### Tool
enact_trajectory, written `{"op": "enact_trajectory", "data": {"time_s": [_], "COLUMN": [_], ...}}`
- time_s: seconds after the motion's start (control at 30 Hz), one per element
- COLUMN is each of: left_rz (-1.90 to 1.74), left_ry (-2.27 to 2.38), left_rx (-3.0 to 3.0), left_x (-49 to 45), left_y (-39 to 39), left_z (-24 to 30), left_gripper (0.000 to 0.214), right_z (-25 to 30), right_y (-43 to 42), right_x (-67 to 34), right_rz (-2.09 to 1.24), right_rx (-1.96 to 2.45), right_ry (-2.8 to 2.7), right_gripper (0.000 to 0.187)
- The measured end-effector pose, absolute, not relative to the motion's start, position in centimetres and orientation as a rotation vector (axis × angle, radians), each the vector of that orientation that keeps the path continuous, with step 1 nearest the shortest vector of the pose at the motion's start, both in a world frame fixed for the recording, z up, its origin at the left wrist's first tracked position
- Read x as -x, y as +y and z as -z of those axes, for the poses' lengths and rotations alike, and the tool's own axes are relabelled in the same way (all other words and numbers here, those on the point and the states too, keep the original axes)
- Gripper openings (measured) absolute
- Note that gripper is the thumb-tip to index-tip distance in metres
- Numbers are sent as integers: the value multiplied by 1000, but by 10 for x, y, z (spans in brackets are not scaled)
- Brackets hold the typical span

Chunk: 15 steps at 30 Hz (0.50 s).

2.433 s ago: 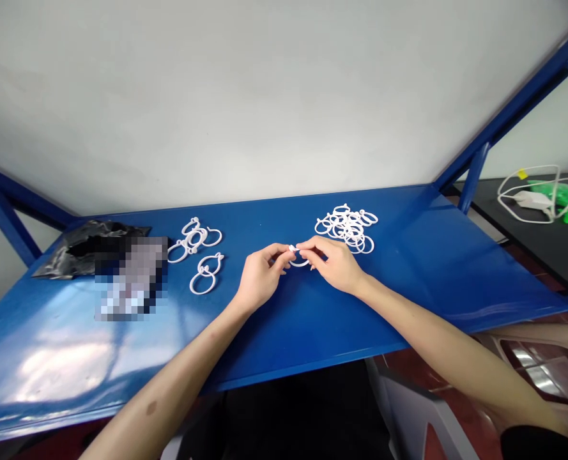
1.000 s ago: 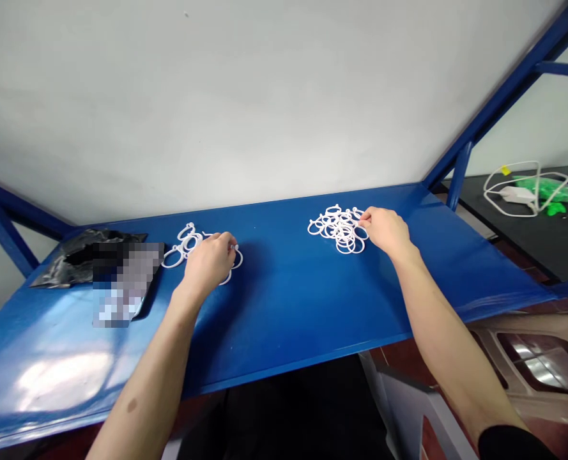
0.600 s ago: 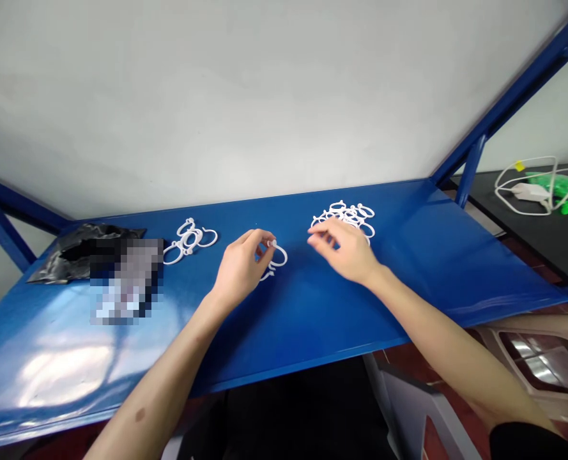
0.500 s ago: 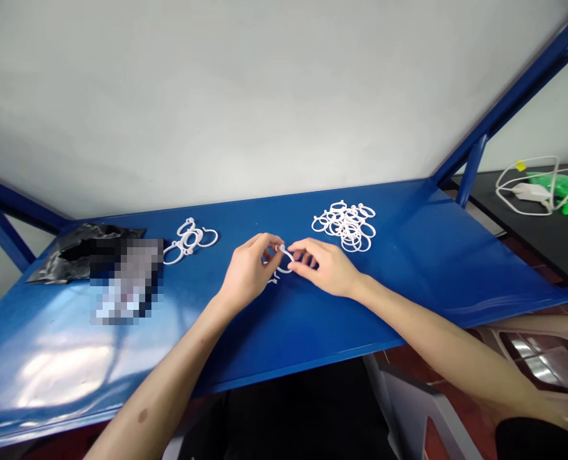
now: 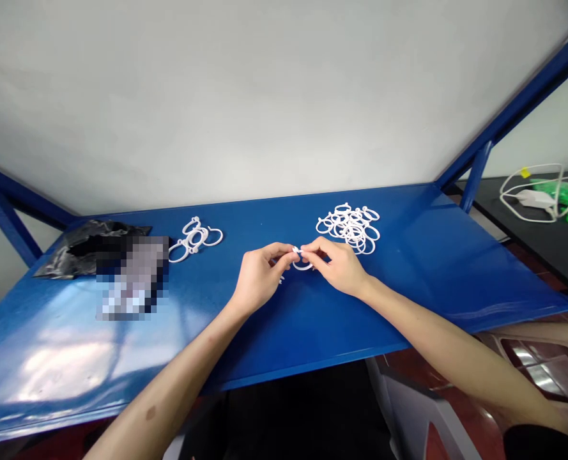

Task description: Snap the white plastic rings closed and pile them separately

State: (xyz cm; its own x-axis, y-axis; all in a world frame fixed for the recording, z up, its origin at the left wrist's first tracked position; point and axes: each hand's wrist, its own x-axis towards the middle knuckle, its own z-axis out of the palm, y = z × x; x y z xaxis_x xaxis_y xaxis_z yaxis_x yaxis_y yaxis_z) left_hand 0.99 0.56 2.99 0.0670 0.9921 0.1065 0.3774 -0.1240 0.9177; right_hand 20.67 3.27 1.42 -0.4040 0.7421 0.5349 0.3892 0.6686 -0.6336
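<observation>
A white plastic curtain ring (image 5: 303,268) is held between my two hands, just above the blue table. My left hand (image 5: 262,275) pinches its knobbed end between thumb and forefinger. Closed on the ring's other side, my right hand (image 5: 340,266) has its fingertips almost against those of the left. Under the left fingers, a small white piece (image 5: 281,280) peeks out, mostly hidden. Several similar rings form a pile (image 5: 351,227) beyond my right hand. To the left, a smaller group of white rings (image 5: 196,238) lies on the table.
The blue table (image 5: 384,326) stands against a pale wall, with blue metal braces (image 5: 478,172) at its sides. A black plastic bag (image 5: 68,255) and a blurred-out object (image 5: 140,275) lie at left. A white cable (image 5: 504,191) and green plastic (image 5: 564,191) rest on a dark surface at right.
Both hands have drawn closer together around the ring, with the fingertips now nearly meeting. The small white piece by my left hand is more covered. The view has shifted slightly.
</observation>
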Motion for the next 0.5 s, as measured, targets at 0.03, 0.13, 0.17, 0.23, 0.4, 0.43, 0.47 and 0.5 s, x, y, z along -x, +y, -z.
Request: {"op": "enact_trajectory", "data": {"time_s": [0.03, 0.13, 0.17, 0.23, 0.4, 0.43, 0.47, 0.5], "left_rz": [-1069, -1117, -1127, -1136, -1030, -999, -964, -928], "left_ry": [1432, 1513, 1525, 1529, 1433, 1425, 1432, 1465], "left_rx": [-1615, -1650, -1670, -1720, -1936, -2018, -2117, -2222], "left_x": [-13, -20, -22, -24, -17, -13, -8, -3], "left_y": [4, -2, -3, -5, 0, 2, 4, 7], "left_z": [-29, -26, -25, -24, -32, -34, -36, -38], "left_gripper": [23, 19, 18, 17, 20, 21, 23, 26], "right_z": [-12, -7, -6, -6, -18, -22, -26, -30], "right_y": [33, 35, 35, 35, 42, 47, 53, 61], "right_x": [-207, -210, -210, -211, -217, -221, -229, -238], "right_rz": [-476, -300, -252, -178, -95, -77, -49, -7], "right_rx": [858, 776, 747, 717, 733, 785, 869, 992], "right_ry": [-2062, -2171, -2211, -2273, -2320, -2299, -2258, -2197], "right_gripper": [12, 16, 17, 19, 21, 21, 21, 23]}}
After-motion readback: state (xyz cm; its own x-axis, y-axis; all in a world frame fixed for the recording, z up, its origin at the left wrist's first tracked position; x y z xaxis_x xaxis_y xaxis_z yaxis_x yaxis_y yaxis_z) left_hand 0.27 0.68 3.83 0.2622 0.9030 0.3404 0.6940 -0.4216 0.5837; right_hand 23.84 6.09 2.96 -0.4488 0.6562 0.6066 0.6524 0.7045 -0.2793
